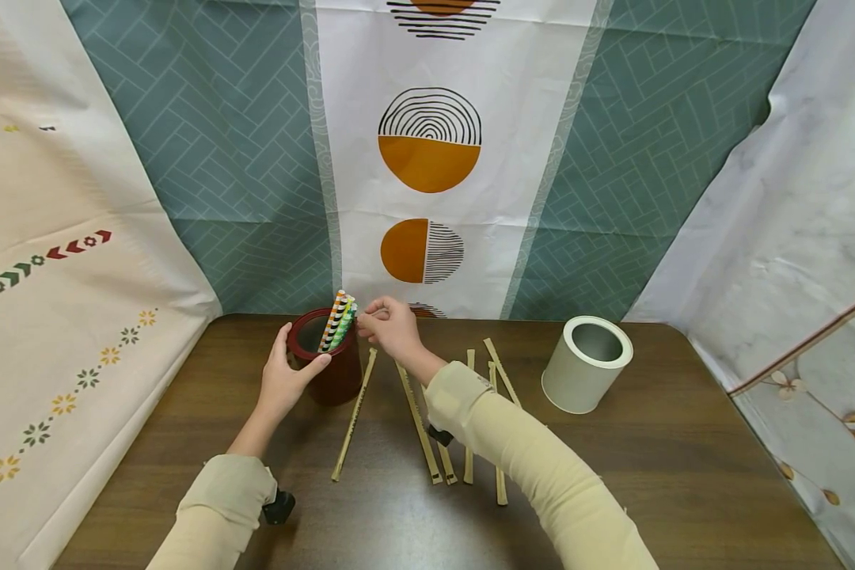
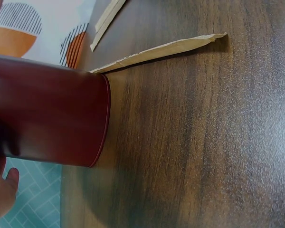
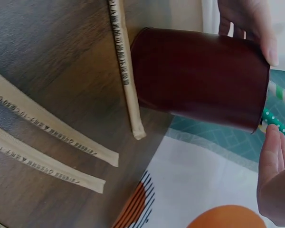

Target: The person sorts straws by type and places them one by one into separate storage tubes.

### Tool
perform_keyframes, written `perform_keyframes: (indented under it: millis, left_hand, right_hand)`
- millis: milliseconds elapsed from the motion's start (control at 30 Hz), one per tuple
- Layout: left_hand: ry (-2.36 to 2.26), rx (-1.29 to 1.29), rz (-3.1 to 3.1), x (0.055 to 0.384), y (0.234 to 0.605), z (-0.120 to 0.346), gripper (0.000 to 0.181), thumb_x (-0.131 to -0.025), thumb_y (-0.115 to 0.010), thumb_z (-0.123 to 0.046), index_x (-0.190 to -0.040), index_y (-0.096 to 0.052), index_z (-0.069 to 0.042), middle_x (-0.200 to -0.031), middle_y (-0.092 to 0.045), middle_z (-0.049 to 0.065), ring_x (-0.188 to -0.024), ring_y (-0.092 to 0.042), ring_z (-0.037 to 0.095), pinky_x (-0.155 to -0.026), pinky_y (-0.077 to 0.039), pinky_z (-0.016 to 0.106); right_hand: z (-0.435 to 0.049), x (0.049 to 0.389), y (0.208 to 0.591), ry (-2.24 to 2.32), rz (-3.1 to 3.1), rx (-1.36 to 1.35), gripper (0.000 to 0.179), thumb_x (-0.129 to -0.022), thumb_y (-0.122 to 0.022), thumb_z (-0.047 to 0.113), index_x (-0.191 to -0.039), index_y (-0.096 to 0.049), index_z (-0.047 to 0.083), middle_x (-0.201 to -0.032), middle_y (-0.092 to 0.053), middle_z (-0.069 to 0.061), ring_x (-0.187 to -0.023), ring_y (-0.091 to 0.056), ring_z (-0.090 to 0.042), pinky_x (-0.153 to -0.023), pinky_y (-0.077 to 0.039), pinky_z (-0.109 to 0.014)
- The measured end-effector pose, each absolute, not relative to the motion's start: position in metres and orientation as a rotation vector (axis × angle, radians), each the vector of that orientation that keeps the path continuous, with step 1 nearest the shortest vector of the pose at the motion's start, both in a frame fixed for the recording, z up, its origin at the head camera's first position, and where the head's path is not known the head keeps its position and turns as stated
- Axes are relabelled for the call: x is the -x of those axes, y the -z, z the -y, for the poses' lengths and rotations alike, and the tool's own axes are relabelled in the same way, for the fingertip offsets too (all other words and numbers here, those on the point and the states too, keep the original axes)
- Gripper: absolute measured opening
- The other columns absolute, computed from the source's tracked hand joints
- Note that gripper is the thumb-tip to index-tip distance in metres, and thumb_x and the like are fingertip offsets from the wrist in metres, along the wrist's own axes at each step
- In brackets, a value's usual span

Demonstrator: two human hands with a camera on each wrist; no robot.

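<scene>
A dark red canister point(image 1: 336, 384) stands toward the left of the table, holding several patterned paper straws point(image 1: 336, 326) that lean up past its rim. My left hand point(image 1: 285, 378) grips this canister, thumb on the near rim and fingers around its left side. At the rim's right side is my right hand point(image 1: 397, 331), its thumb and fingers pinching at the outermost straws. In the right wrist view, its fingertips meet a green straw with white dots point(image 3: 270, 117), and a green-and-white striped straw point(image 3: 284, 95) sticks out nearby.
Several narrow tan paper sleeves point(image 1: 354, 417) with printed lettering lie across the middle of the wooden table point(image 1: 655, 467), some partly under my right forearm. A white canister point(image 1: 577, 378) stands open-topped at the right. Patterned cloth point(image 1: 256, 158) hangs behind the table.
</scene>
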State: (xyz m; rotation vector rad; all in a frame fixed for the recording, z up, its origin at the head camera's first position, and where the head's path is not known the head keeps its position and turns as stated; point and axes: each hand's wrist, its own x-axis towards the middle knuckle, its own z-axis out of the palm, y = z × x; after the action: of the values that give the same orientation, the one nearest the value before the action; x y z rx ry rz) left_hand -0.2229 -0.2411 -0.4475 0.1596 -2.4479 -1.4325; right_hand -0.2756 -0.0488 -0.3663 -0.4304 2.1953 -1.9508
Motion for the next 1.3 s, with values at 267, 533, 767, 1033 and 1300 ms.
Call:
perform_keyframes:
  millis: [267,533,767,1033,1300]
  left_hand:
    - [1.43,-0.166,2.449,0.223,0.448,0.241,0.09,-0.074,-0.068,-0.037,-0.142,-0.014,-0.014,-0.142,-0.028,0.013,-0.121,-0.038,0.028,-0.096,-0.036,0.046]
    - [1.439,-0.175,2.457,0.224,0.449,0.241,0.09,-0.074,-0.068,-0.038,-0.142,-0.014,-0.014,-0.142,-0.028,0.013,-0.121,-0.038,0.028,-0.096,-0.036,0.046]
    - [1.442,-0.17,2.463,0.224,0.449,0.241,0.09,-0.075,-0.067,-0.038,-0.142,-0.013,-0.014,-0.143,-0.027,0.013,-0.123,-0.036,0.03,-0.097,-0.035,0.047]
    - [1.434,-0.182,2.477,0.224,0.449,0.241,0.091,-0.075,-0.067,-0.04,-0.142,-0.012,-0.015,-0.143,-0.026,0.013,-0.123,-0.037,0.03,-0.097,-0.035,0.047]
    - [1.42,-0.18,2.48,0.224,0.448,0.241,0.091,-0.075,-0.067,-0.04,-0.142,-0.012,-0.014,-0.144,-0.025,0.012,-0.125,-0.034,0.028,-0.098,-0.034,0.048]
  right_hand:
    - [0.029,0.267,0.359,1.93,-2.16,0.428,0.017,-0.085,-0.056,0.007,-0.096,-0.054,-0.006,-0.096,-0.063,-0.026,-0.084,-0.063,-0.036,-0.061,-0.053,-0.028]
    - [0.006,0.282,0.383,2.031,-2.137,0.349,0.016,-0.082,-0.061,0.013,-0.094,-0.056,0.002,-0.081,-0.064,-0.008,-0.067,-0.062,-0.014,-0.064,-0.052,-0.032]
    - [-0.026,0.287,0.392,2.094,-2.138,0.238,0.016,-0.082,-0.062,0.013,-0.094,-0.057,0.004,-0.076,-0.058,0.001,-0.074,-0.061,-0.025,-0.063,-0.05,-0.03]
    - [-0.062,0.281,0.398,2.045,-2.23,0.27,0.023,-0.083,-0.059,0.014,-0.1,-0.056,-0.001,-0.078,-0.056,0.006,-0.068,-0.056,-0.006,-0.065,-0.046,-0.027]
    - [-0.097,0.276,0.403,2.018,-2.273,0.401,0.025,-0.084,-0.059,0.015,-0.104,-0.054,0.0,-0.088,-0.054,0.006,-0.08,-0.053,-0.006,-0.07,-0.044,-0.023]
